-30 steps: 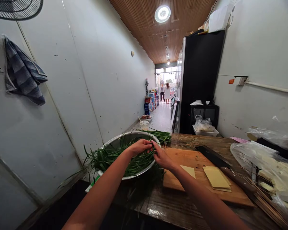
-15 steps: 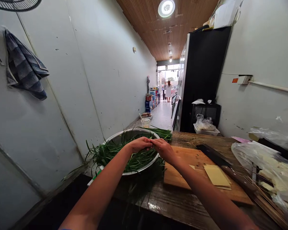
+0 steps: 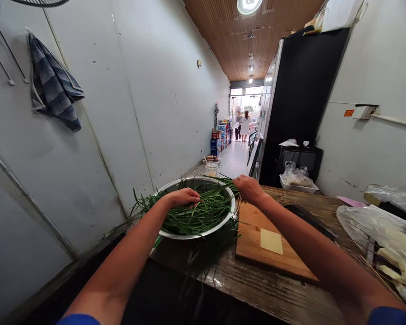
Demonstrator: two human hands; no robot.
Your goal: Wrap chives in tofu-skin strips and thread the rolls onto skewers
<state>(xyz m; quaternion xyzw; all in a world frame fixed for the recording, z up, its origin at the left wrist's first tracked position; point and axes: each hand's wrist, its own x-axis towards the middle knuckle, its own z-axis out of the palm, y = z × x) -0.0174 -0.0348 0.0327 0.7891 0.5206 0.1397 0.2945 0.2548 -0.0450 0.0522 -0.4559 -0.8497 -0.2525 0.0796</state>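
A metal basin is piled with long green chives, some trailing over its rim. Above it, my left hand is closed in a pinch on a few chive leaves. My right hand is closed too, out over the basin's right side, gripping the other end of the leaves. The strands stretch slanting between both hands. Close to my right forearm, a thin yellow square sheet lies on the wooden cutting board. A dark cleaver blade shows beyond that forearm, its handle hidden.
On the wooden table's right side lie clear plastic bags with pale pieces, near thin sticks. A plastic cup stands behind the basin. A white tub holds a bag. Two people stand at the far doorway.
My hands, together before, have moved apart, the left leftward and the right rightward, with chive leaves drawn out between them. The whole view has shifted slightly.
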